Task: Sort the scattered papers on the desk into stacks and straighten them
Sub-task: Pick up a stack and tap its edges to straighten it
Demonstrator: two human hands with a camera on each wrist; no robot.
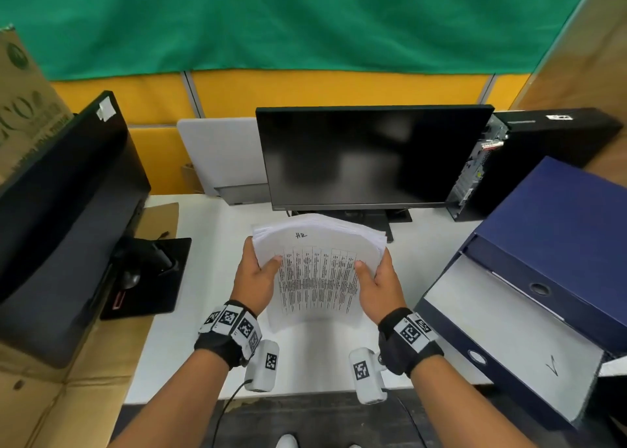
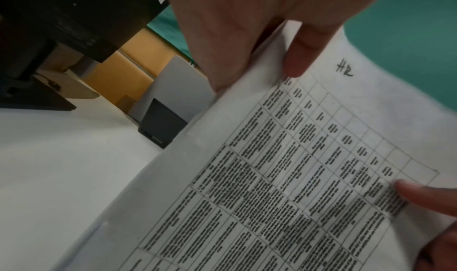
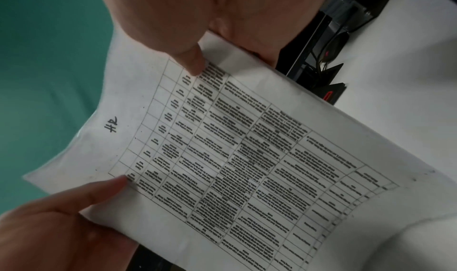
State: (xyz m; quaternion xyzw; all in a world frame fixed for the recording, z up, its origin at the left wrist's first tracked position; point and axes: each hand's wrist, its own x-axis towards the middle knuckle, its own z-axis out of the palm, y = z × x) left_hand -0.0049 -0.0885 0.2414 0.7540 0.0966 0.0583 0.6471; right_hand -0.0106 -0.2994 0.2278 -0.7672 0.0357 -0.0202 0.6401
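Note:
A stack of white papers (image 1: pixel 317 271) stands upright on its lower edge on the white desk (image 1: pixel 190 278), bowed toward me. Its front sheet carries a printed table and a handwritten "HR" at the top. My left hand (image 1: pixel 256 274) grips the stack's left edge, thumb on the front sheet. My right hand (image 1: pixel 378 278) grips the right edge the same way. In the left wrist view the left hand's thumb (image 2: pixel 299 60) presses the papers (image 2: pixel 284 177). In the right wrist view the right hand's thumb (image 3: pixel 190 62) lies on the papers (image 3: pixel 247 158). The fingers behind the stack are hidden.
A black monitor (image 1: pixel 369 155) stands right behind the papers, a second monitor (image 1: pixel 64 193) at the left. Dark blue binders (image 1: pixel 543 278) with a white sheet lie at the right, a computer tower (image 1: pixel 543 148) beyond them. Cardboard (image 1: pixel 61 400) borders the desk's left side.

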